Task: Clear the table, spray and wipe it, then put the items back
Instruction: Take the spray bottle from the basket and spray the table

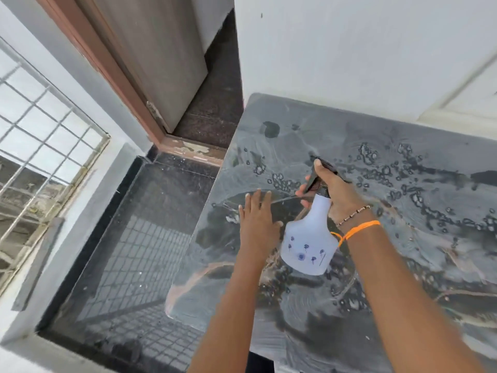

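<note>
At the lower middle of the frame, two bare forearms are seen reaching up over the dark, wet worktop (403, 265). Near the centre, the left hand (258, 222) is laid flat, its grip spread with straight fingers. Just to its right, a white spray bottle (309, 238) is held by the right hand (336, 192), the grip curled around its black trigger head. Further up, droplets (390, 173) are scattered across the surface.

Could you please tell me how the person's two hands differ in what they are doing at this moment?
The right hand grips the spray bottle at its neck, fingers curled at the trigger; the left hand holds nothing, fingers straight. The right wrist wears an orange thread; the left is bare. Both are over the wet table.
</note>
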`<state>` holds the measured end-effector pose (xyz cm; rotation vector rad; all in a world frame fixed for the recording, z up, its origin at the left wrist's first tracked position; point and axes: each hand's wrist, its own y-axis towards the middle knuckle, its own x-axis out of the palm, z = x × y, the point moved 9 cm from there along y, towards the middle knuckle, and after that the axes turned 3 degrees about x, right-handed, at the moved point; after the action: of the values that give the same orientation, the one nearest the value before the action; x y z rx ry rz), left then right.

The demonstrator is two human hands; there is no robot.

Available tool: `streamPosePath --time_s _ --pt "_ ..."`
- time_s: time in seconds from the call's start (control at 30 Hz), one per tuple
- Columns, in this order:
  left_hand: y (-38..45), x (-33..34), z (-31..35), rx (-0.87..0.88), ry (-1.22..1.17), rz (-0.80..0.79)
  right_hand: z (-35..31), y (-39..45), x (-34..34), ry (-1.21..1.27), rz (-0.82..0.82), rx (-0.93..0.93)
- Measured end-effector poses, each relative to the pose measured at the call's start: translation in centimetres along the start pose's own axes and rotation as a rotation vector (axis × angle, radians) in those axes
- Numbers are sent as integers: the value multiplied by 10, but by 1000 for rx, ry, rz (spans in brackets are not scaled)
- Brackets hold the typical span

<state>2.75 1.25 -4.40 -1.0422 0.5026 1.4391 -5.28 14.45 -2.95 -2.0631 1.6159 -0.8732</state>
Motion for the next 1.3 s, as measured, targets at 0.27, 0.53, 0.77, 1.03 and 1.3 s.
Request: streamPosePath --time_s 0.27,0.53,0.77,1.03,1.3 --pt "13 15 -10 68 65 -36 16 9 -11 232 63 95" --pt "33 43 30 229 179 -180 -5 -10 -74 264 253 -32" --pt "32 48 50 206 153 -169 -9 -28 -119 413 309 -62" --pt "13 109 150 436 133 -254 -29 -55 -199 385 362 -126" --pt "-6 162 238 408 116 -270 -28 -71 -311 496 331 -69"
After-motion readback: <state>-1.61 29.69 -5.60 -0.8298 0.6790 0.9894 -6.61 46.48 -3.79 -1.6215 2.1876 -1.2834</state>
